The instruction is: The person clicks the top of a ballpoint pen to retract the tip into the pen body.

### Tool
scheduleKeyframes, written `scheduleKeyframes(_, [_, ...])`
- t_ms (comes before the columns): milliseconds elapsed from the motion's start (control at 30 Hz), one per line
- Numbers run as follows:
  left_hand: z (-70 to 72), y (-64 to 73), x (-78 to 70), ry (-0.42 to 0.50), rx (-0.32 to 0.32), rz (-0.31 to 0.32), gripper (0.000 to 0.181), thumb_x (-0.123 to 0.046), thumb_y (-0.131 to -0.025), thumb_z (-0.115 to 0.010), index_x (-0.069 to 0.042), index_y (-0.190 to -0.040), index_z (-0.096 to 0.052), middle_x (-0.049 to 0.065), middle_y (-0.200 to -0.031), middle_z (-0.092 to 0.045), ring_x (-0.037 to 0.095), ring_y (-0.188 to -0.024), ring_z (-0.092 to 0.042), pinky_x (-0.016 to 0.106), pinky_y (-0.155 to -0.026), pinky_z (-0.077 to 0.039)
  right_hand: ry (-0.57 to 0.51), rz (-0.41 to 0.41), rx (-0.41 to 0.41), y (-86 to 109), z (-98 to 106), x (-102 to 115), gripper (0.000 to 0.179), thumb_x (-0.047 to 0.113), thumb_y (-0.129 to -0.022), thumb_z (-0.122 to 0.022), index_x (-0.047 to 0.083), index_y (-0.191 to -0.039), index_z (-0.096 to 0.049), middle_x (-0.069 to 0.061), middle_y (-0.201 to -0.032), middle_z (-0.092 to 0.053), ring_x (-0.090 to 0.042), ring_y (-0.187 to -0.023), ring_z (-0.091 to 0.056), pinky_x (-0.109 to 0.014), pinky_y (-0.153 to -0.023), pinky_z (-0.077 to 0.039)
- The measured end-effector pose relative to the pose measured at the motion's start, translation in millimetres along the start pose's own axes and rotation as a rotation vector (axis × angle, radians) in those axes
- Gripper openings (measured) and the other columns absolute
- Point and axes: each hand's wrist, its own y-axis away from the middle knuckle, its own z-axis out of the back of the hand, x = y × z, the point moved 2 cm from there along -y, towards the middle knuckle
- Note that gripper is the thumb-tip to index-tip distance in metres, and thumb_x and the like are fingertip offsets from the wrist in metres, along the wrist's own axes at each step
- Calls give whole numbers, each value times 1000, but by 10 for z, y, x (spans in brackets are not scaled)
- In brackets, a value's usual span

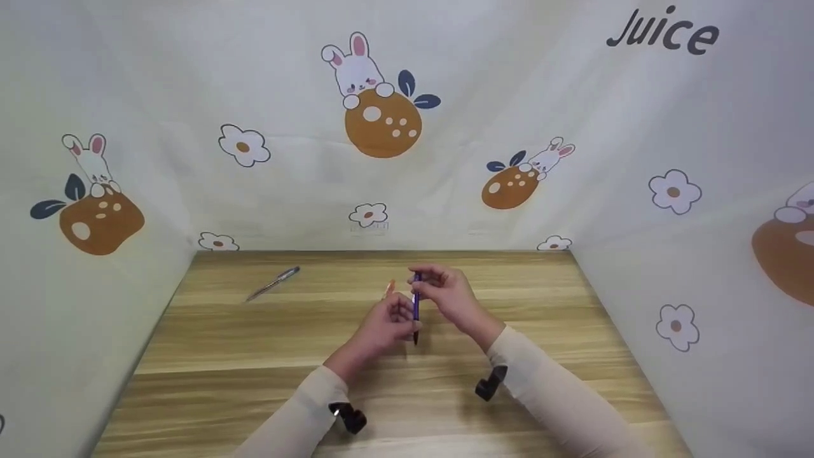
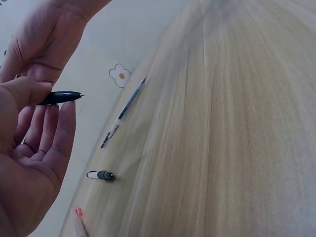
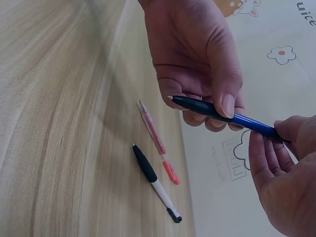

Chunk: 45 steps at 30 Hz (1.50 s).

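A blue ballpoint pen with a black grip [image 1: 416, 299] is held by both hands above the wooden table. My left hand [image 1: 385, 321] pinches the black grip section near the tip, thumb on top in the right wrist view. At the other end, my right hand [image 1: 451, 296] pinches the blue barrel [image 3: 247, 122] between thumb and fingers. The metal point [image 2: 82, 95] sticks out past the left fingers. Beyond the hands lie a pink-red pen [image 3: 154, 131] and a white pen with a black grip [image 3: 155, 182]; the left hand hides the white one in the head view.
A clear pen [image 1: 273, 284] lies at the back left of the wooden table [image 1: 254, 356]. Pale cloth walls [image 1: 286, 191] printed with rabbits, oranges and flowers enclose the table at the back and both sides. Black camera mounts sit on both wrists.
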Motion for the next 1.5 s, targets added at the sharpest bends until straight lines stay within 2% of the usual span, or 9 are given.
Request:
scheduleKeyframes(100, [-11, -4, -8, -13, -7, -7, 27, 7, -92, -79, 4, -112, -61, 7, -100, -68, 16, -88, -68, 31, -75, -64, -5, -1, -3, 4, 9, 6, 29, -2, -102, -75, -3, -132, -75, -29, -119, -76, -21, -104, -77, -38, -90, -66])
scheduleKeyframes(233, [-28, 4, -30, -20, -14, -27, 26, 8, -91, -78, 4, -110, -61, 8, -101, -69, 17, -89, -68, 30, -74, -64, -22, -13, -19, 13, 21, 14, 26, -1, -102, -75, -1, -129, -77, -18, -115, -79, -21, -105, -77, -38, -91, -66])
scheduleKeyframes(467, [-42, 3, -52, -14, -27, -35, 26, 7, -92, -80, 5, -110, -62, 7, -97, -69, 16, -86, -68, 27, -71, -62, -30, 11, -33, 40, 29, 20, 28, -2, -101, -76, -3, -129, -76, -26, -116, -76, -22, -103, -77, -38, -90, -66])
scheduleKeyframes(633, [-44, 9, -87, -25, -33, -29, 26, 7, -92, -79, 5, -110, -61, 6, -97, -68, 15, -87, -67, 28, -71, -62, -13, 26, -40, 36, 32, -5, 36, -5, -100, -76, -2, -136, -72, -20, -111, -77, -26, -102, -77, -39, -89, -66])
scheduleKeyframes(800, [-47, -3, -89, -33, -30, -24, 26, 8, -91, -79, 5, -109, -61, 7, -98, -69, 15, -86, -67, 27, -71, -62, -17, 26, -45, 27, 41, -15, 36, -4, -100, -76, -1, -136, -72, -15, -109, -78, -34, -104, -76, -39, -88, -66])
scheduleKeyframes(967, [-44, -9, -80, -41, -25, -28, 26, 8, -91, -79, 4, -109, -62, 5, -96, -69, 15, -85, -67, 27, -71, -62, -23, 9, -51, 22, 47, -26, 36, -5, -100, -76, 0, -136, -72, -18, -110, -77, -26, -101, -77, -39, -88, -66])
scheduleKeyframes(1200, [27, -16, -81, -43, -7, 9, 27, 8, -91, -80, 3, -111, -62, 8, -98, -68, 16, -85, -67, 28, -71, -63, -18, -9, -66, -10, 21, -71, 37, -4, -100, -77, 0, -137, -72, -24, -114, -76, -41, -110, -75, -39, -90, -66])
scheduleKeyframes(1333, [101, -29, -84, -80, -2, 41, 25, 6, -94, -79, 2, -112, -63, 9, -99, -69, 17, -85, -69, 29, -73, -63, -24, -22, -75, -58, -17, -106, 37, -3, -100, -77, 1, -137, -72, -22, -113, -76, -32, -106, -76, -39, -91, -66])
scheduleKeyframes(1500, [198, -32, -110, -124, -8, 56, 22, 4, -96, -77, 0, -114, -64, 9, -102, -69, 18, -89, -68, 32, -76, -63, -47, -23, -81, -128, -89, -128, 38, -4, -101, -75, 0, -138, -71, -12, -106, -73, -20, -97, -75, -36, -87, -66])
